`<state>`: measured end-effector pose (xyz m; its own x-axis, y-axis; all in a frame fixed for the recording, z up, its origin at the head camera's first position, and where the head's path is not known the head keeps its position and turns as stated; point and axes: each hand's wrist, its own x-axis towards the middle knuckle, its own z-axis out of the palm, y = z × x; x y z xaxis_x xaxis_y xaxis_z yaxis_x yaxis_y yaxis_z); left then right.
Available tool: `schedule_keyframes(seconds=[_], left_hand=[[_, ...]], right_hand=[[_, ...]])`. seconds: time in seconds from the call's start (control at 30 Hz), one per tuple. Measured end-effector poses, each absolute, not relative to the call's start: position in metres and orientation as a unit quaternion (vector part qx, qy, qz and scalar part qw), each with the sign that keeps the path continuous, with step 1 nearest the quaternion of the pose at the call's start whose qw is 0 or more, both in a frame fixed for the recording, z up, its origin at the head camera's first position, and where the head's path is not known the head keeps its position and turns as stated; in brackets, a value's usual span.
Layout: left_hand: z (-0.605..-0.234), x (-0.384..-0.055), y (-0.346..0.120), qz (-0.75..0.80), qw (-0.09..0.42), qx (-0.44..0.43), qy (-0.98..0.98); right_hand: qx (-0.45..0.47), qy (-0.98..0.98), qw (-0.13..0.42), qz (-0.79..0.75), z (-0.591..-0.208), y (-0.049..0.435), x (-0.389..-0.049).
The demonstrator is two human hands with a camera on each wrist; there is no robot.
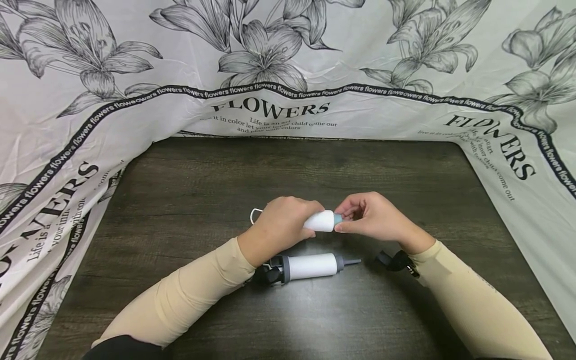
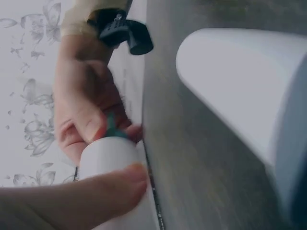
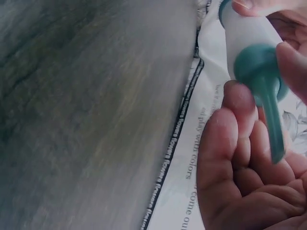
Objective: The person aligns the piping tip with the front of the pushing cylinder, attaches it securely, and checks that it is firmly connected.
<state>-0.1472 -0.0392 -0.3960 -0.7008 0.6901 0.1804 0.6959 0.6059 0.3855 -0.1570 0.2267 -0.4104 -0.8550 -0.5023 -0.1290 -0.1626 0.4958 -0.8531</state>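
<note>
A white hand pump [image 1: 321, 221] with a teal nozzle lies sideways just above the middle of the table. Around its white barrel my left hand [image 1: 283, 222] is wrapped, the thumb along the near side. A white loop [image 1: 254, 215] sticks out beyond that hand at the pump's far left end. My right hand [image 1: 377, 218] pinches the teal end between thumb and fingertips. In the right wrist view the teal nozzle [image 3: 272, 117] points down over the curled fingers. Closer to me, a second pump [image 1: 312, 266], white with grey ends, lies on the table, its handle end partly behind the left forearm.
The dark wood-grain table [image 1: 306, 170] is bordered by white flower-printed cloth [image 1: 265, 60] at the back and sides. A black wrist device [image 1: 398, 261] hangs below the right wrist. The second pump's thin grey nozzle [image 1: 352, 262] points right.
</note>
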Motion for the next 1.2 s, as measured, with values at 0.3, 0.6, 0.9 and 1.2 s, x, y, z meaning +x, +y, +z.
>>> schedule_keyframes(seconds=[0.3,0.6,0.9,1.2], left_hand=[[-0.401,-0.155,-0.039,-0.213,-0.025,-0.37,-0.904],[-0.415,-0.164,-0.04,-0.173,-0.094,-0.346,-0.917],[-0.423,-0.165,-0.037,-0.138,-0.131,-0.344,-0.92],[-0.426,-0.166,-0.038,-0.137,-0.143,-0.34,-0.919]], right_hand=[[-0.269,0.886,0.078,-0.369,-0.425,0.221,-0.156],[-0.32,0.889,0.081,-0.318,-0.437,0.207,-0.164],[-0.331,0.892,0.128,-0.28,-0.442,0.199,-0.169],[-0.337,0.894,0.126,-0.266,-0.444,0.199,-0.169]])
